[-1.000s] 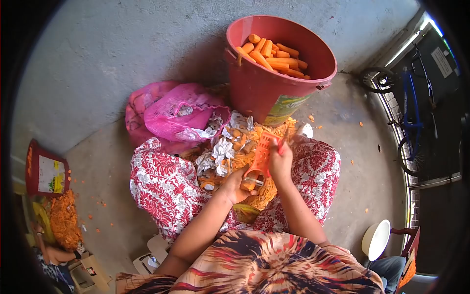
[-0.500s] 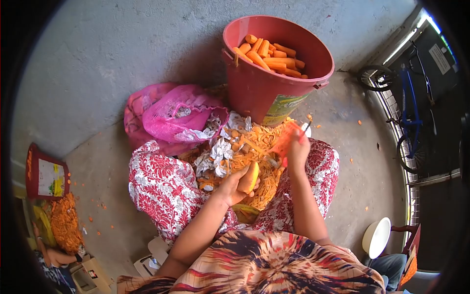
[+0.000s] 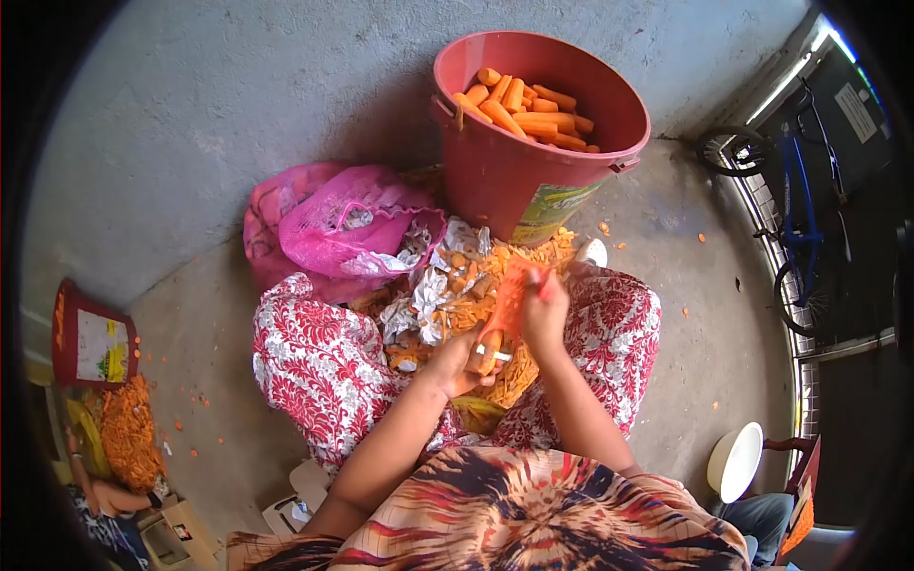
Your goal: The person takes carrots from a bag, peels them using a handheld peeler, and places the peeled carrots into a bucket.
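Note:
My left hand is wrapped round a carrot between my knees. My right hand grips an orange peeler, whose lower end lies over the carrot. Beneath both hands spreads a pile of carrot peelings mixed with crumpled pale paper. Behind the pile stands a red bucket holding several peeled carrots.
A pink mesh bag rests by the wall, left of the bucket. At the far left are a smaller red bucket, orange peelings and another person's arm. A white basin and a blue bicycle are at the right.
My right hand has swung back down and left from beside my knee, bringing the peeler over the carrot again. My left hand stays in nearly the same place with the carrot.

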{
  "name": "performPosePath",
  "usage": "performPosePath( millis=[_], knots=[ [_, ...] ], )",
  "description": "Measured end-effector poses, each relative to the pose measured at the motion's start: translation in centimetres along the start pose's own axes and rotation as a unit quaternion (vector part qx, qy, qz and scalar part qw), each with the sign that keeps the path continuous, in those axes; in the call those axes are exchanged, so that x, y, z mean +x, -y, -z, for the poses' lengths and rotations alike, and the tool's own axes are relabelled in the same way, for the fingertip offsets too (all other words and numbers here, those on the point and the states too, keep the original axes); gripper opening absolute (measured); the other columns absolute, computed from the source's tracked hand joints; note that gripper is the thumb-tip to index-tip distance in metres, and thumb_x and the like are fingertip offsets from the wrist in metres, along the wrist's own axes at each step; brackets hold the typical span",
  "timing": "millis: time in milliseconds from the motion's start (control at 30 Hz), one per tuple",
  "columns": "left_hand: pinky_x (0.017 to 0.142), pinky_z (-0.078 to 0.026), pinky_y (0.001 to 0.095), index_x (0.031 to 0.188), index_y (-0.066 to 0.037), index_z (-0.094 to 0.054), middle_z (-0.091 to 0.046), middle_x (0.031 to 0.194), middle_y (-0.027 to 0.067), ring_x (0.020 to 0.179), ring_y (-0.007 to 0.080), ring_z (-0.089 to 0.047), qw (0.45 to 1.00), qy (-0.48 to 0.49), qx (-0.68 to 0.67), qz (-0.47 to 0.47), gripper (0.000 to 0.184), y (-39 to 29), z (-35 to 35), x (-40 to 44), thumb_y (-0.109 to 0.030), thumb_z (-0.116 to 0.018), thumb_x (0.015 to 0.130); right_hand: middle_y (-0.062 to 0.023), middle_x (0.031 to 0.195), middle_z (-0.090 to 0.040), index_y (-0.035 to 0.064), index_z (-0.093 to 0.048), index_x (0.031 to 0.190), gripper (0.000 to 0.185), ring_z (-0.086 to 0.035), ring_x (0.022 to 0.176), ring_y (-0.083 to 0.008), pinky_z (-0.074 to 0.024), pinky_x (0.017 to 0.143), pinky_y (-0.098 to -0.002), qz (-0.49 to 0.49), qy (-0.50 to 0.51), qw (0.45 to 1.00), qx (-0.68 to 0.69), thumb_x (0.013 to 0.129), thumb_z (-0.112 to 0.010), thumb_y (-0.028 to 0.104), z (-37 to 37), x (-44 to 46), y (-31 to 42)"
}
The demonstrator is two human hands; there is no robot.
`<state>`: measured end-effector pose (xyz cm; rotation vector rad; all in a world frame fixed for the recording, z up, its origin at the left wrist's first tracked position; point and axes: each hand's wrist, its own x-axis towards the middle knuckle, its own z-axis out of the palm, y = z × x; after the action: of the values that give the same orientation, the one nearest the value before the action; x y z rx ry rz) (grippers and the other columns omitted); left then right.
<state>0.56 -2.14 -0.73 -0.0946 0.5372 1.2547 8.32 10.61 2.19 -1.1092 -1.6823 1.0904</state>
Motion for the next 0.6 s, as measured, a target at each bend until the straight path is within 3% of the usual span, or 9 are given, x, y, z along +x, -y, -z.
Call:
performPosePath(
  millis=[100,167,233,367,400,433,500,600],
  knots=[
    [0.044,-0.036,0.0256,0.097,-0.013,-0.048,-0.051,0.072,0.0087,0.064,0.0173,-0.049,0.992,0.123,0.009,0.036,0.032,0.1,-0.3,-0.7,-0.041,-0.037,0.086,-0.0069,0.053,-0.044,-0.0008,-0.045,0.068,0.024,-0.035,0.046,-0.0119,-0.0352,0.045,-0.0283,0.003,-0.129,0.990,-0.054,0.086,-0.044,0.014,1.8,4.5,-3.8],
    [0.045,-0.037,0.0260,0.099,-0.014,-0.047,-0.053,0.077,0.0103,0.064,0.0188,-0.051,0.998,0.059,0.011,0.024,0.033,0.2,-0.9,-0.8,-0.042,-0.037,0.086,-0.0045,0.053,-0.044,-0.0008,-0.048,0.075,0.020,-0.036,0.046,-0.0107,-0.0350,0.044,-0.0275,-0.039,-0.148,0.986,0.060,0.086,-0.044,0.015,3.1,5.9,-2.8],
    [0.045,-0.037,0.0262,0.099,-0.014,-0.047,-0.054,0.078,0.0113,0.065,0.0197,-0.052,0.999,-0.040,0.000,0.005,0.032,-0.1,-1.8,-0.8,-0.042,-0.038,0.086,-0.0004,0.054,-0.044,0.0016,-0.051,0.081,0.016,-0.039,0.046,-0.0075,-0.0342,0.043,-0.0238,-0.066,-0.087,0.990,0.084,0.087,-0.043,0.015,3.3,5.0,-1.1],
    [0.046,-0.041,0.0280,0.096,-0.012,-0.051,-0.056,0.077,0.0040,0.064,0.0174,-0.053,1.000,0.011,0.003,-0.016,0.030,-0.6,-1.6,-0.2,-0.038,-0.041,0.085,0.0038,0.054,-0.043,0.0050,-0.051,0.078,0.015,-0.039,0.047,-0.0038,-0.0332,0.043,-0.0197,-0.090,0.047,0.989,0.110,0.087,-0.043,0.014,1.1,0.3,3.2],
    [0.045,-0.040,0.0281,0.095,-0.012,-0.053,-0.057,0.077,0.0018,0.062,0.0167,-0.053,0.999,-0.029,-0.003,-0.030,0.029,-0.4,-1.4,-0.1,-0.036,-0.041,0.085,0.0032,0.053,-0.041,0.0042,-0.049,0.074,0.016,-0.037,0.048,-0.0050,-0.0334,0.043,-0.0212,-0.080,0.073,0.991,0.081,0.086,-0.045,0.013,1.0,-0.6,4.2],
    [0.045,-0.039,0.0282,0.096,-0.012,-0.053,-0.057,0.077,0.0016,0.061,0.0165,-0.052,0.999,-0.013,-0.012,-0.034,0.029,-0.3,-1.2,0.0,-0.035,-0.040,0.085,0.0001,0.051,-0.040,0.0032,-0.043,0.067,0.021,-0.036,0.047,-0.0072,-0.0329,0.043,-0.0239,-0.008,0.079,0.996,0.040,0.085,-0.046,0.013,0.4,-0.8,3.4],
    [0.044,-0.038,0.0284,0.096,-0.012,-0.053,-0.058,0.077,0.0012,0.059,0.0162,-0.052,0.999,0.019,-0.029,-0.040,0.028,-0.2,-0.9,0.0,-0.034,-0.039,0.086,-0.0051,0.049,-0.040,0.0027,-0.037,0.062,0.026,-0.035,0.045,-0.0114,-0.0333,0.043,-0.0271,0.032,0.083,0.996,0.000,0.084,-0.047,0.012,0.0,-1.4,2.2],
    [0.044,-0.038,0.0284,0.096,-0.011,-0.052,-0.057,0.079,0.0027,0.061,0.0152,-0.051,0.998,0.023,-0.025,-0.044,0.028,-0.2,-1.3,-0.3,-0.033,-0.038,0.086,-0.0085,0.049,-0.040,0.0029,-0.036,0.061,0.028,-0.036,0.044,-0.0152,-0.0339,0.043,-0.0293,0.007,0.090,0.996,-0.004,0.084,-0.047,0.012,0.0,-1.4,2.0]
  ],
)
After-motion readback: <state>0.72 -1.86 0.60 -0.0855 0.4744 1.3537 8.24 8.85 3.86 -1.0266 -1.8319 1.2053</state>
